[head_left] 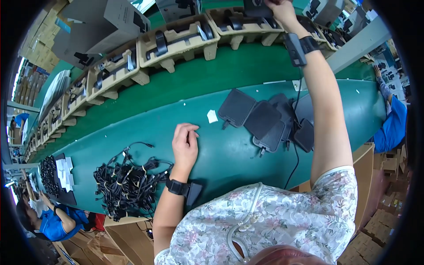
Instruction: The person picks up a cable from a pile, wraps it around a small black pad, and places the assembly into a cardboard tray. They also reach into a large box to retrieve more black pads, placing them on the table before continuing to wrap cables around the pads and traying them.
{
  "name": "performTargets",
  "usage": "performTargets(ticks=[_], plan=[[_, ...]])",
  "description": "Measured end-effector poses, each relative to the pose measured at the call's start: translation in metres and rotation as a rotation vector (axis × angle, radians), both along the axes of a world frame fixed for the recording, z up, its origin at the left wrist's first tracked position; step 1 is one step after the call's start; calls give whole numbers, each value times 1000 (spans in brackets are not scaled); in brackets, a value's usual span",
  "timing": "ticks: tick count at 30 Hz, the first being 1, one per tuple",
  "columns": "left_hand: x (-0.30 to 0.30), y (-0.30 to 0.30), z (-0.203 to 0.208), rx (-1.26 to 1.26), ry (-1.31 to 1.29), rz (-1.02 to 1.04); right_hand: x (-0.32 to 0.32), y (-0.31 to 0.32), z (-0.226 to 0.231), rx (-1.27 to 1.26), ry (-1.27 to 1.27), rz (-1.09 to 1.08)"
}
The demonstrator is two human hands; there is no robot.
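Note:
My left hand (185,143) rests on the green table (207,154), its fingers loosely curled in with nothing seen in them. It lies between a pile of bundled black cables (128,187) and several flat dark square pads (263,119) with short tabs. At the top edge, my right hand (281,8) reaches far out and grips a flat black piece (257,8) over a moulded tray (243,30); its fingertips are partly cut off by the frame. Black parts sit inside that tray. A small white paper scrap (212,116) lies near the pads.
A row of moulded trays (179,42) curves along a green belt (176,81). Grey printed boxes (104,33) stand behind it. Co-workers in blue are at the left (62,223) and right (392,126). A black cord hangs by my right arm. Cardboard boxes (132,238) stand below the table.

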State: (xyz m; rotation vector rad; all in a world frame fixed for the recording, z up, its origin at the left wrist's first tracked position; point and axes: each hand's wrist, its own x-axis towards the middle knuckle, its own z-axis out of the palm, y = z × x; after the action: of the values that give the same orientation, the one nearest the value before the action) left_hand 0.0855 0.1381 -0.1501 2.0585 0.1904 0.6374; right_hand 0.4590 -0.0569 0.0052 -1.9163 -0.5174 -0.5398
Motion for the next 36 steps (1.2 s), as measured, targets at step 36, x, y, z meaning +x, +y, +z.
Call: performTargets(ticks=[36], plan=[[-11, 10, 17, -102, 21, 9, 92, -81, -20, -1174, 142, -444]])
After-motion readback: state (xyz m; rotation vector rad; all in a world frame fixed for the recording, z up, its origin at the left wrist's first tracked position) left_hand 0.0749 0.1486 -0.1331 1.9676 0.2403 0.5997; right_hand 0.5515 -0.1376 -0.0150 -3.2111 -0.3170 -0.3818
